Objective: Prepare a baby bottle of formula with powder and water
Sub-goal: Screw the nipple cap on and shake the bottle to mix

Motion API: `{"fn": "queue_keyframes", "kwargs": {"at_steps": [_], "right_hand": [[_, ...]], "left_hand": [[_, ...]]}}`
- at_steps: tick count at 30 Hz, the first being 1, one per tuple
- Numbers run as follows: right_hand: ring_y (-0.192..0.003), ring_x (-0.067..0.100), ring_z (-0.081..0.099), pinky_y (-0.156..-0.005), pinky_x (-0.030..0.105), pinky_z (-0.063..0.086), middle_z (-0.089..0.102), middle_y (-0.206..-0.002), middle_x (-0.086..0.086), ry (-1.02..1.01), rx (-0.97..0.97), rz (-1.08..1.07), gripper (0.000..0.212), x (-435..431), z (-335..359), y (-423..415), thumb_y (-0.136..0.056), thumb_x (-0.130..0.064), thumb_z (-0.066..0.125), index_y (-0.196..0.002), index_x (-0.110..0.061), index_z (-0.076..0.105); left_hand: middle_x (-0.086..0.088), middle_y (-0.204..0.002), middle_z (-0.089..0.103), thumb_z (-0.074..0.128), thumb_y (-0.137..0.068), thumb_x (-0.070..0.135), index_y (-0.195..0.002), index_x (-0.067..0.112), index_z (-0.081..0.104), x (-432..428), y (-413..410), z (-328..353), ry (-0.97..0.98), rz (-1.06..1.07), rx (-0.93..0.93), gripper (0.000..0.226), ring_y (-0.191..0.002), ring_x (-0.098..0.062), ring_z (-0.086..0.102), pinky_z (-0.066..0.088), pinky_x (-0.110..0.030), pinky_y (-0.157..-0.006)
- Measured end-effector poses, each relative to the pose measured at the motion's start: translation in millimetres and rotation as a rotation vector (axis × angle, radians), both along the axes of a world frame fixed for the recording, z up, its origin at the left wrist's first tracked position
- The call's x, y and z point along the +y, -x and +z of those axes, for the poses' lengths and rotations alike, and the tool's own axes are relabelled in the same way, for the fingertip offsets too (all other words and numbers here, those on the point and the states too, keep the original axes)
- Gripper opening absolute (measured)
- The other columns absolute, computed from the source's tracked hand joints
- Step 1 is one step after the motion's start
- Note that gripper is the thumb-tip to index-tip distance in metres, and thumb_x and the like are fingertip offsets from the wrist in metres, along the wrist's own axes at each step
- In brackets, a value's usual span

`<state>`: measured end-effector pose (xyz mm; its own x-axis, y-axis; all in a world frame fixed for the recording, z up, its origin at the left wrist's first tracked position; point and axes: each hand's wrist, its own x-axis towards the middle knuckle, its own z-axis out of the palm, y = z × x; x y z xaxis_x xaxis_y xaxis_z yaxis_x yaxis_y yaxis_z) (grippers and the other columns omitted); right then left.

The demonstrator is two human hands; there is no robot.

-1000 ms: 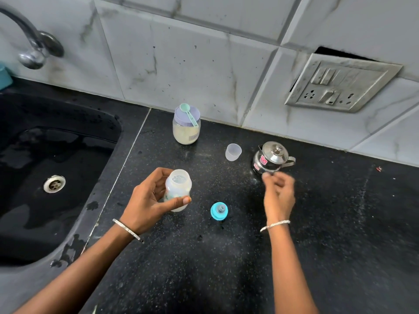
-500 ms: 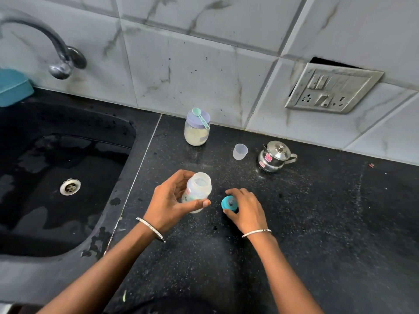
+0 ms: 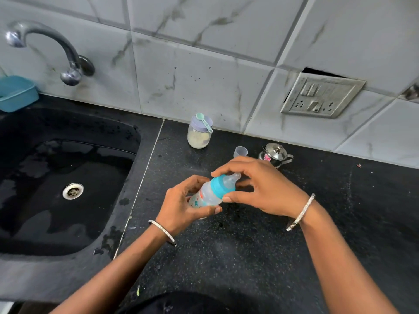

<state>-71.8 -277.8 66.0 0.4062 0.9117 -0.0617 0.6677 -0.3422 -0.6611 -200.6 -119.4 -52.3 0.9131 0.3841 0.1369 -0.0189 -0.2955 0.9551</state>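
Teal collar (image 3: pixel 218 186) in R hand (image 3: pixel 268 191) pinch, tilted bottle (image 3: pixel 206 197) in L hand (image 3: pixel 181 208) grip, base hidden

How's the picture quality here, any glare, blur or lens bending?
Head view: the wide-angle lens curves the wall tiles and skews the switch plate; head view: highlights glint on the steel pot and tap; head view: the baby bottle looks sharp, the sink basin is dark.

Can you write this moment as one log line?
step: capping | left hand: holds bottle, tilted | right hand: grips teal cap on bottle | powder jar: lidded, behind
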Motion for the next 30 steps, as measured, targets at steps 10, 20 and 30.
{"fn": "queue_keyframes", "kwargs": {"at_steps": [10,20,30], "right_hand": [[-0.092,0.010,0.063,-0.082,0.039,0.057,0.064,-0.105,-0.008,0.203,-0.278,-0.010,0.040,6,17,17,-0.083,-0.042,0.079,-0.119,-0.027,0.069],[-0.099,0.004,0.068,-0.083,0.021,0.058,0.066,-0.116,-0.012,0.199,0.012,-0.116,0.082,-6,28,11,-0.067,-0.047,0.089,-0.139,-0.031,0.055],[-0.054,0.007,0.056,-0.055,0.032,0.047,0.067,-0.062,-0.003,0.122,-0.279,-0.272,0.061,3,8,20,-0.059,-0.078,0.075,-0.071,-0.019,0.067]], "left_hand": [[0.013,-0.102,0.074,0.095,-0.066,0.032,-0.112,0.025,0.070,-5,4,11,0.002,-0.064,-0.051,0.052,-0.100,-0.013,0.070,0.060,-0.040,-0.086],[0.011,-0.107,0.075,0.092,-0.066,0.039,-0.115,0.028,0.070,-4,7,15,0.051,-0.095,-0.074,0.054,-0.103,-0.016,0.070,0.059,-0.047,-0.088],[0.011,-0.104,0.075,0.095,-0.067,0.029,-0.111,0.026,0.072,-3,6,21,0.051,-0.112,-0.083,0.050,-0.101,-0.016,0.070,0.060,-0.042,-0.084]]}}
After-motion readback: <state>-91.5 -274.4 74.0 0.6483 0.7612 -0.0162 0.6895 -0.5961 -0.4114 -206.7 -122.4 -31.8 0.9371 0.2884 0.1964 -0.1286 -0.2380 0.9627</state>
